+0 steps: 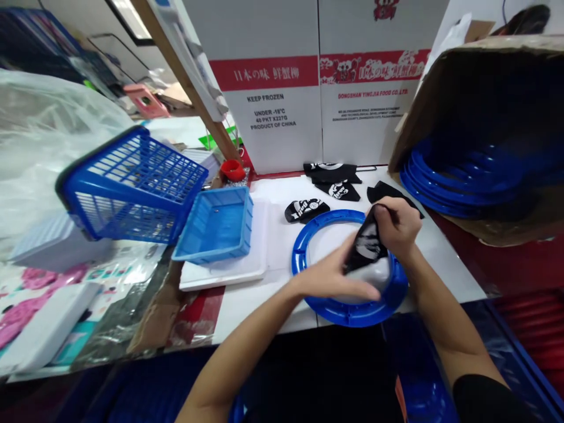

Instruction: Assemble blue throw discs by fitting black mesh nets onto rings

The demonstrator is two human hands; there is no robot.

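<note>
A large blue plastic ring (pixel 350 317) lies flat on the white work surface in front of me. Above it, a black cloth piece with white print (pixel 366 242) is pinched at its top by my right hand (pixel 399 226). My left hand (pixel 332 273) holds the cloth's lower left side; its thumb stretches out and its other fingers are partly hidden behind the cloth. Below the cloth shows a blurred whitish thing (pixel 374 272) whose kind I cannot make out. Further black printed pieces (pixel 307 208) lie just behind the ring, one of them (pixel 338 191) near the boxes.
A cardboard box (pixel 497 229) on its side at right holds several blue rings (pixel 445 188). At left stand a light-blue tray (pixel 215 226) on a white slab (pixel 224 279) and a tilted blue basket (pixel 132 188). White printed cartons (pixel 282 141) wall the back; a red cup (pixel 232 170) stands near.
</note>
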